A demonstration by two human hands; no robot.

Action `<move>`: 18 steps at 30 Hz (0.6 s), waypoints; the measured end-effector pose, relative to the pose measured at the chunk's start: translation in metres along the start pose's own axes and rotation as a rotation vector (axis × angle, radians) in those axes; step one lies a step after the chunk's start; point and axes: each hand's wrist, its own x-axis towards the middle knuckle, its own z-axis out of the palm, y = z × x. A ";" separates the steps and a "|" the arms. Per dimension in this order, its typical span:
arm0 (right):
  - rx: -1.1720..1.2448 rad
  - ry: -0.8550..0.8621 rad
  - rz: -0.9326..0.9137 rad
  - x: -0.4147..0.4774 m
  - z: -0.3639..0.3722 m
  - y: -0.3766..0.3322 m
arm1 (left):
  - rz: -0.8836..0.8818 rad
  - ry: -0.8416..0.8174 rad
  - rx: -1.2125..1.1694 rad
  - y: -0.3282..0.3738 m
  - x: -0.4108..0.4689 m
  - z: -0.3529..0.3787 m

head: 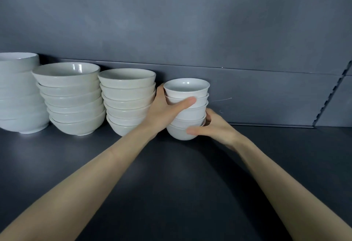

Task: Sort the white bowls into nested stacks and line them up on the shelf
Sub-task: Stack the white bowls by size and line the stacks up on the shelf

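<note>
The left hand gripped the upper part of the stack of small white bowls, thumb laid across the front and fingers hidden behind. The right hand cupped the bottom bowl, thumb on its front wall. Whether the stack's foot rested on the dark shelf or hung just above it could not be determined.

The step was judged to be seating this stack in line. It should be kept upright, set down flat, and the left fingers drawn out without nudging the neighbouring medium stack, which stood just beside them.

A wider stack and the largest stack stood further left. Open shelf lay rightward to the slotted upright. The back panel stood close behind.
</note>
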 end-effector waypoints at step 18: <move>0.054 0.165 0.019 0.006 0.001 0.005 | 0.006 -0.036 -0.006 0.003 -0.002 -0.001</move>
